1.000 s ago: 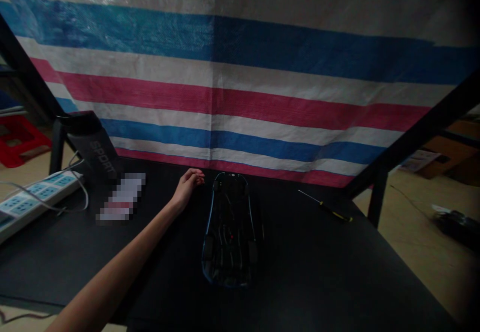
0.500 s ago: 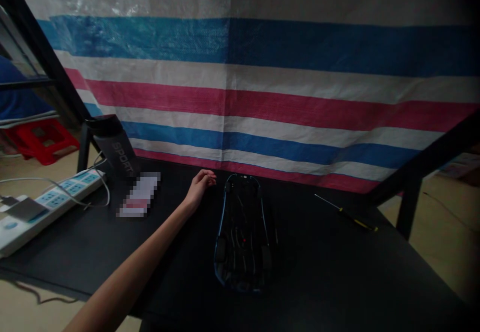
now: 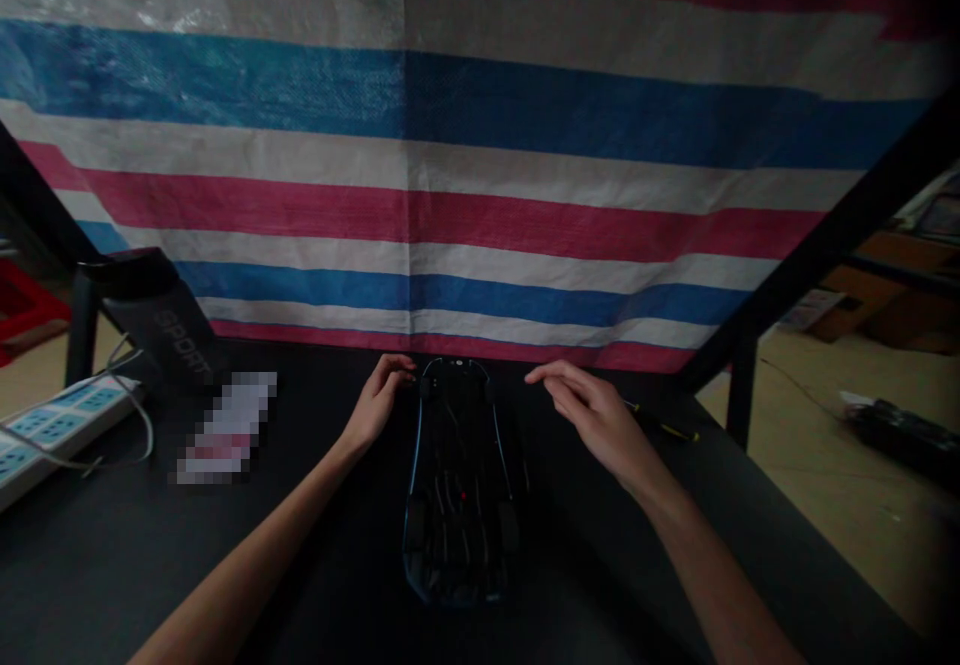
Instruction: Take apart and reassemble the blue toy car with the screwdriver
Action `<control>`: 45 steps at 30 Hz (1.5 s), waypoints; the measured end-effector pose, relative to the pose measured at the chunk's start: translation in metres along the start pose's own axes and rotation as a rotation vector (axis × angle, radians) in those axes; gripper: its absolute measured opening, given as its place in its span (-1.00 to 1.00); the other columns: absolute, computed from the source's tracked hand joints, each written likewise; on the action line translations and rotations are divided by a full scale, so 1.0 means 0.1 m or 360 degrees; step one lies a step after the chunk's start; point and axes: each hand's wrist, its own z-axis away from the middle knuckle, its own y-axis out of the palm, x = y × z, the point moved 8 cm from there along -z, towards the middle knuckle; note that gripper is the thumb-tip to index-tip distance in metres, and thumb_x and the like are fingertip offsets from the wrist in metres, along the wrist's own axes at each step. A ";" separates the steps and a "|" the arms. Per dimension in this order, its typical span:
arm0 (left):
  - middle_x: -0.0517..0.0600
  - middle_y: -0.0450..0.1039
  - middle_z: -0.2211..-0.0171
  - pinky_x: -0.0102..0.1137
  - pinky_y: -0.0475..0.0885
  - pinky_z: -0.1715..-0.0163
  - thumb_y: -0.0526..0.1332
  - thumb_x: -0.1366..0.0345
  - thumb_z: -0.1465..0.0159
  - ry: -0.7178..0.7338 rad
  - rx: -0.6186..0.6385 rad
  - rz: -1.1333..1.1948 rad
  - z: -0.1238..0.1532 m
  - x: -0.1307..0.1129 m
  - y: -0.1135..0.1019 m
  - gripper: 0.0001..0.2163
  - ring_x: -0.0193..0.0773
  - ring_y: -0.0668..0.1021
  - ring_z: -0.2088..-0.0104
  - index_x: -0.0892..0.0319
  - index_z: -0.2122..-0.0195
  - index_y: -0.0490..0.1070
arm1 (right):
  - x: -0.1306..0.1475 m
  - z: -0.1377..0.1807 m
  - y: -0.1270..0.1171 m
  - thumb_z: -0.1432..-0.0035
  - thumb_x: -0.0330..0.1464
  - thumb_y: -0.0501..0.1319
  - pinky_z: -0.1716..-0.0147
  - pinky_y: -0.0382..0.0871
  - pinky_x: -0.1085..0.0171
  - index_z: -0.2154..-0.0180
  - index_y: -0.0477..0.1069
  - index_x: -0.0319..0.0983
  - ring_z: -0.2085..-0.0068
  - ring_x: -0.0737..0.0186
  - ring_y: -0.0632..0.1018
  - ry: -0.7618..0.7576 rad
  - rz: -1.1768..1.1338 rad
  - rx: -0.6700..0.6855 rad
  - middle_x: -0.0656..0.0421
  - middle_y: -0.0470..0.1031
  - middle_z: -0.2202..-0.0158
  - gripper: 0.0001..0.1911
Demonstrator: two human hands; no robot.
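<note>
A dark toy car body with a blue rim [image 3: 457, 490] lies upside down in the middle of the black table [image 3: 150, 545], its underside up. My left hand [image 3: 377, 403] rests on the table at the car's far left corner, fingers curled loosely, fingertips close to the car's edge, holding nothing I can see. My right hand [image 3: 592, 413] hovers to the right of the car's far end, fingers stretched out toward it, empty. A thin screwdriver with a yellow and black handle [image 3: 666, 429] lies just beyond my right hand, partly hidden by it.
A striped red, white and blue tarp [image 3: 465, 175] hangs behind the table. At the left stand a dark bottle marked SPORT [image 3: 161, 325], a blurred flat packet [image 3: 225, 427] and a white power strip with cables [image 3: 52, 425]. Black frame bars [image 3: 817, 245] slant at the right.
My right hand has come into view and reached toward the car's far right end. My left hand stays by the car's far left corner. The camera view shifted.
</note>
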 end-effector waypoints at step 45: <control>0.09 0.46 -0.28 0.01 0.02 -0.51 0.30 -0.01 -0.40 0.0183 0.0592 -0.0544 0.32 -0.26 0.48 -0.65 0.14 0.28 -0.46 -0.04 -0.12 0.62 | -0.85 0.06 0.67 -0.44 -0.25 0.16 0.44 0.03 0.31 -0.10 0.48 -0.05 0.44 0.26 0.48 0.0219 0.1005 0.0353 0.33 0.40 0.48 -0.74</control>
